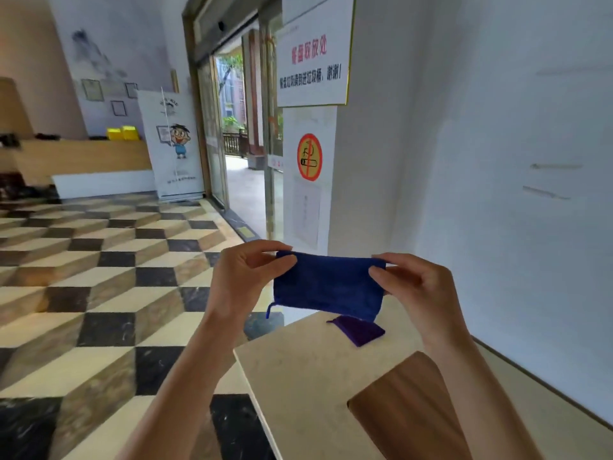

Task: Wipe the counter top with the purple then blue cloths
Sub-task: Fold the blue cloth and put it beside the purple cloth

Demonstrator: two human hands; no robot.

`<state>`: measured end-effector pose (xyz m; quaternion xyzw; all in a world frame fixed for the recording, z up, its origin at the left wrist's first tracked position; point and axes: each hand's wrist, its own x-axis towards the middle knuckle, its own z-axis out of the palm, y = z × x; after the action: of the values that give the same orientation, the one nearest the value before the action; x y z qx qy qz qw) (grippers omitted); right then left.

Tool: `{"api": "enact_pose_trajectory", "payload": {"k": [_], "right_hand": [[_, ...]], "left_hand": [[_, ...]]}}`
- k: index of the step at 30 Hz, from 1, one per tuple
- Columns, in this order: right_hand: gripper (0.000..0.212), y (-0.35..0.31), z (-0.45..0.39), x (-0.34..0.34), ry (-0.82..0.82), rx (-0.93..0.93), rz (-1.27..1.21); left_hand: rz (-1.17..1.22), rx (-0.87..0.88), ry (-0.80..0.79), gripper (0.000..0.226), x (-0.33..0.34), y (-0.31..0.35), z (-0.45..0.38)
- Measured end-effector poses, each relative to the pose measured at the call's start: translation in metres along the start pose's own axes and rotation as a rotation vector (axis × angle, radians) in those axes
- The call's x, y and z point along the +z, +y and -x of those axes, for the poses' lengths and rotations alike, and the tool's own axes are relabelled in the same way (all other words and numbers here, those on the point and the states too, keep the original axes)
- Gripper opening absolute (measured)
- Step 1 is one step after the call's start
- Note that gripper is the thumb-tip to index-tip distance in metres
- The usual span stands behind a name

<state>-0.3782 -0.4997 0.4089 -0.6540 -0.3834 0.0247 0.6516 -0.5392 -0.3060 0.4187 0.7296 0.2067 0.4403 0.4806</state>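
I hold the blue cloth (328,287) stretched out in the air above the far end of the counter top (298,370). My left hand (245,277) pinches its upper left corner and my right hand (418,287) pinches its upper right corner. The cloth hangs folded, with a short loop dangling at its lower left. Below it, the purple cloth (360,330) lies folded on the far part of the pale stone counter, partly hidden behind the blue one.
A brown wooden panel (408,410) lies on the counter near me, under my right forearm. A white wall (497,194) runs along the counter's right side. Checkered floor (99,277) lies to the left, with a glass doorway (232,144) beyond.
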Motion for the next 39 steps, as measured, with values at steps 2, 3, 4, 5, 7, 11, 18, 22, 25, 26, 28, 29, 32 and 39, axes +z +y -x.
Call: {"api": "enact_pose_trajectory", "payload": {"k": [2,3,4,5,7,11,18,22,25,26,28,29,32,39], "right_hand": [[0.027,0.006,-0.016,0.024,-0.007,0.0,-0.006],[0.027,0.009,-0.023,0.035,-0.012,0.0,-0.008],[0.025,0.013,-0.03,0.044,-0.014,0.003,-0.008],[0.024,0.017,-0.037,0.053,-0.014,0.006,-0.009],[0.023,0.027,-0.054,0.07,-0.014,0.015,-0.012],[0.023,0.05,-0.091,0.099,-0.007,0.025,-0.008],[0.023,0.107,-0.161,0.133,0.067,0.054,-0.007],[0.025,0.137,-0.21,0.147,0.119,0.066,-0.024],[0.025,0.152,-0.244,0.159,0.173,0.076,-0.044],[0.024,0.157,-0.252,0.163,0.192,0.076,-0.042],[0.022,0.166,-0.265,0.169,0.243,0.088,-0.035],[0.021,0.171,-0.27,0.171,0.27,0.099,-0.028],[0.022,0.184,-0.276,0.173,0.36,0.12,0.026],[0.031,0.217,-0.267,0.18,0.589,0.18,0.152]], "left_hand": [[-0.004,-0.015,0.006,0.02,-0.014,-0.015,-0.019],[-0.007,-0.023,0.009,0.017,-0.02,-0.023,-0.028],[-0.007,-0.033,0.012,0.015,-0.025,-0.031,-0.036],[-0.008,-0.041,0.016,0.014,-0.029,-0.038,-0.044],[-0.014,-0.042,0.022,0.014,-0.035,-0.054,-0.063],[-0.025,-0.04,0.027,0.018,-0.039,-0.085,-0.107],[-0.034,-0.032,-0.023,0.032,-0.018,-0.142,-0.195],[-0.047,-0.004,-0.073,0.024,0.0,-0.17,-0.257],[-0.015,-0.005,-0.13,0.021,0.011,-0.185,-0.3],[-0.008,-0.004,-0.148,0.018,0.015,-0.191,-0.314],[0.009,0.002,-0.193,0.015,0.022,-0.202,-0.338],[0.03,0.005,-0.22,0.016,0.026,-0.207,-0.347],[0.102,0.002,-0.317,0.025,0.043,-0.222,-0.366],[0.195,-0.012,-0.549,0.029,0.091,-0.276,-0.392]]}}
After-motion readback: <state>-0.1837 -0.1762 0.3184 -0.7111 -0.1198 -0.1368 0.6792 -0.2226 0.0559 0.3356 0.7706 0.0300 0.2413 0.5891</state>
